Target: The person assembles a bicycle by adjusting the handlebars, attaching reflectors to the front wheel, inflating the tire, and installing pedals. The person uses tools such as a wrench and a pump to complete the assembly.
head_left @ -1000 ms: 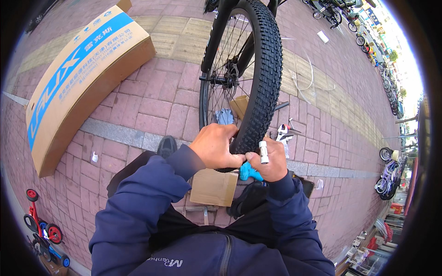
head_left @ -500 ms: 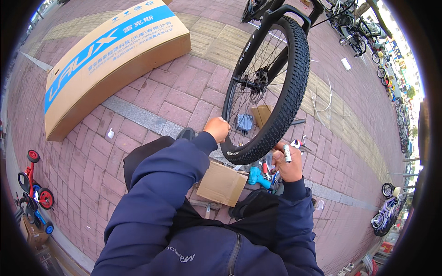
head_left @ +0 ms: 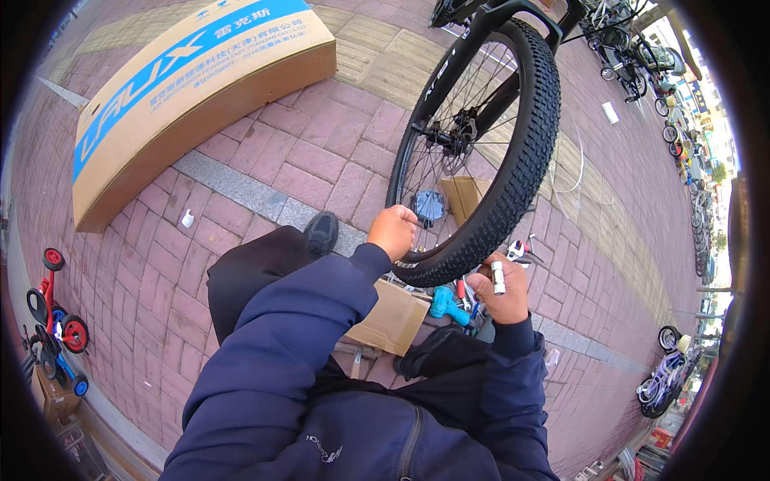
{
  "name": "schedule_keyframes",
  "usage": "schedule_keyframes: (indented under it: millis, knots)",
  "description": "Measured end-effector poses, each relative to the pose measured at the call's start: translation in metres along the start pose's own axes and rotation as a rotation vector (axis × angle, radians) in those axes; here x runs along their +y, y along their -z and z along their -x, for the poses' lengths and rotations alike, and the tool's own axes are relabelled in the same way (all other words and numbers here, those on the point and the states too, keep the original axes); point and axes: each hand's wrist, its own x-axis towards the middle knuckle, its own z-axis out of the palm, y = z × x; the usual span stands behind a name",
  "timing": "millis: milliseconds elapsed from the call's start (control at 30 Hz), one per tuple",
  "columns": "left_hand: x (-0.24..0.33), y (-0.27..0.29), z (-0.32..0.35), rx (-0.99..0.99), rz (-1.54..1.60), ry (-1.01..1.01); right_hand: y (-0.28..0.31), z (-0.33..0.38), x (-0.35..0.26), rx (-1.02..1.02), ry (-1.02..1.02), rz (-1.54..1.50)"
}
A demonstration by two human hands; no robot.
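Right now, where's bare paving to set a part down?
Bare bricks between big carton and left shoe, right of a small white item; more between plastic scrap and purple bicycle. Crowded: below the tire, with teal drill, cardboard, tools.

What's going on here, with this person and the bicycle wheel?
A person's left hand is at the lower left of a black bicycle wheel with a knobbly tyre; its exact grip is unclear. The right hand holds a short, mostly white cylinder by the lower right. The wheel sits in a black fork. Below are a turquoise power drill and flat brown cardboard.
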Motion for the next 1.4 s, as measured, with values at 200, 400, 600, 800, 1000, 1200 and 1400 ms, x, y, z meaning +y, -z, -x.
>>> schedule_keyframes:
  millis: [200, 400, 600, 800, 1000, 1200, 1400]
  knots:
    - [0.058, 0.003, 0.055, -0.327, -0.533, -0.539, -0.014, 0.002, -0.008, 0.095, 0.039, 0.067]
    - [0.107, -0.004, 0.061, -0.539, -0.932, -0.542, -0.027, 0.002, -0.011, 0.160, 0.067, 0.181]
    - [0.089, -0.007, 0.036, -0.575, -0.754, -0.675, -0.040, -0.009, 0.002, 0.223, -0.036, 0.004]
    - [0.080, -0.005, 0.031, -0.576, -0.704, -0.717, -0.044, -0.003, -0.004, 0.245, -0.028, 0.074]
    - [0.077, -0.007, 0.033, -0.561, -0.733, -0.688, -0.048, 0.003, -0.008, 0.301, 0.022, 0.170]
    - [0.087, -0.003, 0.047, -0.516, -0.853, -0.640, -0.042, -0.005, -0.002, 0.221, -0.048, -0.046]
    - [0.040, 0.043, 0.027, -0.238, -0.019, -0.111, -0.023, 0.008, -0.001, 0.266, 0.041, 0.006]
